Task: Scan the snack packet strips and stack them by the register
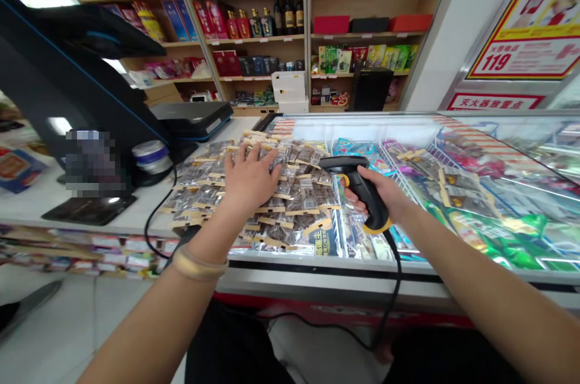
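Observation:
My left hand [252, 182] lies with its fingers spread on a broad heap of small clear packets [301, 197] with tan edge strips and dark contents. The heap rests on the glass top of a chest freezer and reaches left toward the counter. To the right of the heap, my right hand [369, 191] is wrapped round the grip of a black and yellow barcode scanner [374, 200]. The scanner's head points left, above the packets' right edge. From its handle a black cable [396, 281] hangs down past the freezer's front.
Bagged goods fill the chest freezer [453, 136] under its glass. On the left counter [158, 221] stand a dark monitor stand [86, 70], a round tin [153, 157] and a flat black device [190, 118]. Shelves [254, 40] of bottles and boxes line the back wall.

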Action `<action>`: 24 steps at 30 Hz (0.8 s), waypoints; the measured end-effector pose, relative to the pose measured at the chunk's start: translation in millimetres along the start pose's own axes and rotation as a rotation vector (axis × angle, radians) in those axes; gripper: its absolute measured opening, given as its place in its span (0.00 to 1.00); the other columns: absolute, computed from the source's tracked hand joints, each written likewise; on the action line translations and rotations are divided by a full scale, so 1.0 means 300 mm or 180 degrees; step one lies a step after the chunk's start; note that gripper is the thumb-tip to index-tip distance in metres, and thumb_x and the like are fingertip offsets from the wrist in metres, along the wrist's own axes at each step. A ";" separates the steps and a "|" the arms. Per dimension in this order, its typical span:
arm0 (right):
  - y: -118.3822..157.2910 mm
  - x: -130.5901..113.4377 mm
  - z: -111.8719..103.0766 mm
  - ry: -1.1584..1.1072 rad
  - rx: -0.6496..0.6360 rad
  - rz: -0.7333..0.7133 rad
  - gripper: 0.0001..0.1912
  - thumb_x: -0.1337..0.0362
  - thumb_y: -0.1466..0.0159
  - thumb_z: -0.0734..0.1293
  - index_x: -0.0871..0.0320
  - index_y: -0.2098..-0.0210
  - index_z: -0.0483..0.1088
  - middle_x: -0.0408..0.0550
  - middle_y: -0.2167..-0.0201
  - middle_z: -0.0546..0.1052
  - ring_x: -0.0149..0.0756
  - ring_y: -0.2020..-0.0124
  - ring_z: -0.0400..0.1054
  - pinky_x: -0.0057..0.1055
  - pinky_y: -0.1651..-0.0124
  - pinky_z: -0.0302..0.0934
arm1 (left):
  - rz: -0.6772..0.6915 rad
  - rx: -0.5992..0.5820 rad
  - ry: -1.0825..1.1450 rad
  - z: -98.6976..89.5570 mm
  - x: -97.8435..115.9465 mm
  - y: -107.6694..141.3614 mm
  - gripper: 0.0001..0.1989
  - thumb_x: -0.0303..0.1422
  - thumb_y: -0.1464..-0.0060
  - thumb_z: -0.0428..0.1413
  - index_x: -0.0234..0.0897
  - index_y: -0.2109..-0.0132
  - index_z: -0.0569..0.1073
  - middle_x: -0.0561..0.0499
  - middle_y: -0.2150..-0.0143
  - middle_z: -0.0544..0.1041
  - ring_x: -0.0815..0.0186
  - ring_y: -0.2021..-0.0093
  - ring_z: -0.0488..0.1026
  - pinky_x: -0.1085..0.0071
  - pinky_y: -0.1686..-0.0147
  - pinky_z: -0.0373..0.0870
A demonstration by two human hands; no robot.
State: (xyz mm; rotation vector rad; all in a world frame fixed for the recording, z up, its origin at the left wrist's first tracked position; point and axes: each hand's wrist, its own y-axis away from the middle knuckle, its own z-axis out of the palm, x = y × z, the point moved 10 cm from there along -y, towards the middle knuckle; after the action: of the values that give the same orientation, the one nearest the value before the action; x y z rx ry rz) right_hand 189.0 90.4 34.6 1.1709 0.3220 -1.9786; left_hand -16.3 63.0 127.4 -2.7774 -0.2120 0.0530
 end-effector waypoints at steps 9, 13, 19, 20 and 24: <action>0.023 -0.051 -0.006 -0.0088 0.0101 -0.0138 0.19 0.50 0.33 0.61 0.60 0.65 0.67 0.43 0.81 0.70 0.26 0.86 0.61 0.22 0.84 0.59 | -0.0005 0.0327 0.0221 -0.053 0.023 -0.006 0.30 0.50 0.38 0.44 0.47 0.33 0.66 0.44 0.31 0.63 0.40 0.28 0.48 0.36 0.33 0.37; 0.115 -0.139 -0.071 -0.0063 0.0222 -0.0439 0.20 0.47 0.32 0.61 0.60 0.63 0.67 0.42 0.80 0.70 0.27 0.85 0.61 0.22 0.83 0.59 | 0.0220 0.0693 0.0653 -0.105 0.116 -0.013 0.28 0.49 0.39 0.47 0.49 0.35 0.67 0.47 0.34 0.67 0.43 0.29 0.49 0.38 0.32 0.37; 0.416 -0.267 -0.342 0.0016 0.0858 -0.1015 0.19 0.47 0.35 0.63 0.59 0.64 0.67 0.42 0.80 0.68 0.27 0.83 0.60 0.22 0.83 0.57 | 0.1061 0.0580 0.1480 -0.062 0.482 -0.032 0.26 0.43 0.39 0.48 0.39 0.38 0.69 0.40 0.40 0.72 0.48 0.38 0.65 0.47 0.37 0.59; 0.476 -0.282 -0.393 0.0010 0.0977 -0.1119 0.19 0.48 0.36 0.64 0.59 0.64 0.67 0.42 0.79 0.68 0.27 0.83 0.60 0.22 0.83 0.57 | 0.1231 0.0467 0.1645 -0.041 0.566 -0.031 0.26 0.43 0.39 0.48 0.38 0.38 0.69 0.40 0.42 0.74 0.51 0.40 0.67 0.50 0.38 0.62; 0.688 -0.293 -0.564 -0.0011 0.1489 -0.1329 0.18 0.48 0.38 0.66 0.59 0.64 0.68 0.42 0.79 0.67 0.27 0.83 0.58 0.22 0.82 0.56 | 0.1525 -0.0115 0.2149 0.055 0.901 -0.026 0.24 0.41 0.39 0.51 0.37 0.40 0.70 0.42 0.44 0.76 0.56 0.43 0.72 0.57 0.41 0.67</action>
State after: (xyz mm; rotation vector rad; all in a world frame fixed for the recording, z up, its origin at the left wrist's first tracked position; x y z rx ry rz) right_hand 469.7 96.8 50.9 1.4799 0.1041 -2.5105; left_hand 248.6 117.3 111.9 -2.6351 0.6196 -0.7544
